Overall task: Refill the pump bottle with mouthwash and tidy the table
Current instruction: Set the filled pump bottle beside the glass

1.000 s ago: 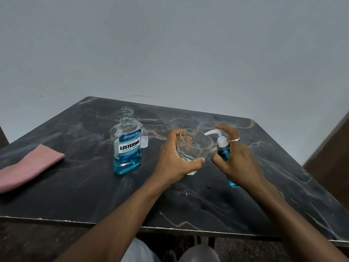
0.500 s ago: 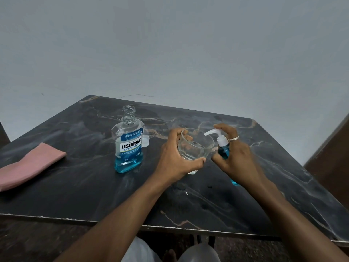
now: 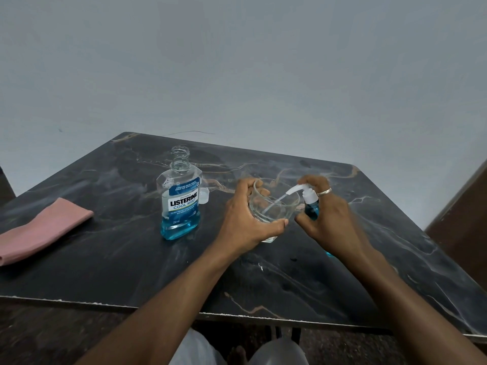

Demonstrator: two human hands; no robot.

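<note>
My left hand [image 3: 246, 222] grips a clear glass [image 3: 276, 206] standing on the dark marble table [image 3: 131, 264]. My right hand [image 3: 332, 219] holds a small pump bottle [image 3: 311, 206] of blue liquid, forefinger on its white pump head, nozzle over the glass rim. A thin stream runs from the nozzle into the glass. The open Listerine mouthwash bottle [image 3: 180, 201] stands to the left, with blue liquid low inside. Its clear cap [image 3: 204, 195] sits just behind it.
A folded pink cloth [image 3: 42, 227] lies at the table's left edge. A grey wall rises behind the table. A dark wooden panel [image 3: 463, 212] stands at the right. The table's front edge runs just above my knees.
My right forefinger has pressed the pump head down, and a stream now runs into the glass. The left hand and glass have stayed in place.
</note>
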